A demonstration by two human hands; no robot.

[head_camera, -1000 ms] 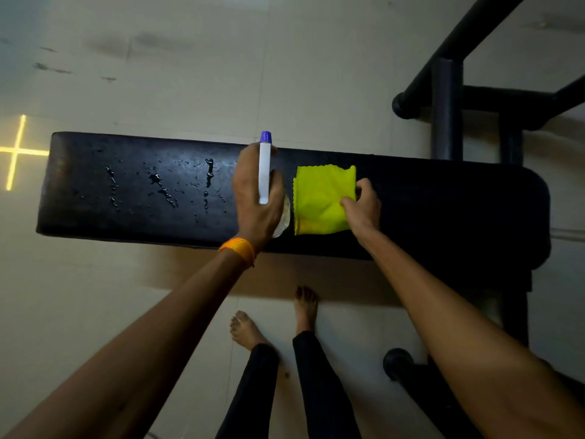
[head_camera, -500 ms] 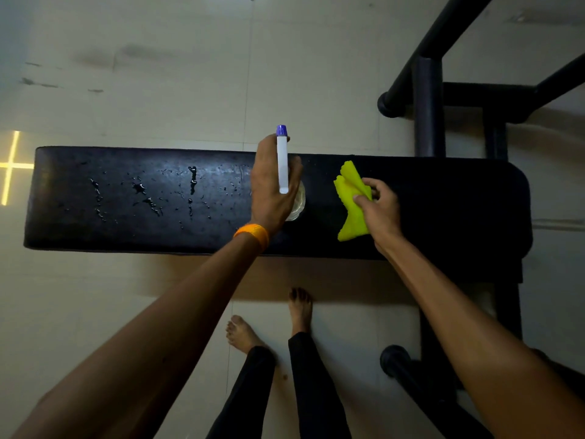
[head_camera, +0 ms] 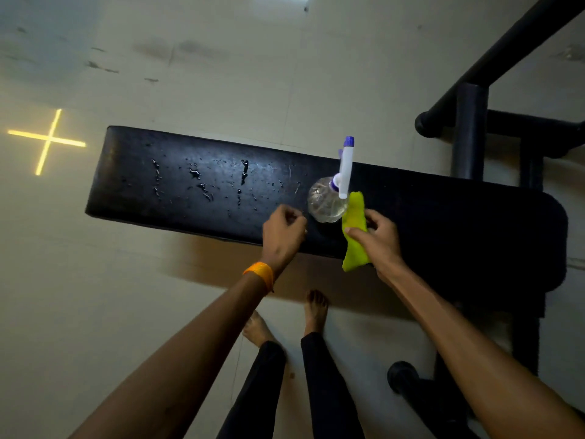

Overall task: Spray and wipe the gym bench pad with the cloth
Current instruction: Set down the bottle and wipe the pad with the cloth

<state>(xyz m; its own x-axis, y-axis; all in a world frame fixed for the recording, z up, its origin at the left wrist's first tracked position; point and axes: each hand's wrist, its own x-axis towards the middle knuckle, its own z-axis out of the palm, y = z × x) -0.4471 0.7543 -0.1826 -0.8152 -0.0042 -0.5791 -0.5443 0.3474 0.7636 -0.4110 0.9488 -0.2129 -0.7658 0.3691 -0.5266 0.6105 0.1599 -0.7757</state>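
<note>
1. Released since the earlier frame, the spray bottle (head_camera: 329, 198) now stands free on the tabletop (head_camera: 177, 182); the left hand (head_camera: 283, 237) has come off it and sits just left of it, near the tabletop's lower edge.
2. Left hand grip: fingers curled loosely inward, holding nothing, not touching the bottle.
3. Right hand (head_camera: 380, 240) grip: clamped on the yellow cloth (head_camera: 354, 223), which is bunched and lifted; its upper end lies against the bottle's right side, its lower end hangs past the tabletop's lower edge.
4. Bottle position: centre of the frame, upright, white trigger head with purple tip pointing toward the top of the frame.
5. Water droplets (head_camera: 202, 182) lie on the left half of the pad, well apart from both hands.
6. Count: one bottle, one cloth, one bench pad, two hands, one orange wristband (head_camera: 260, 274) on the left wrist.
</note>
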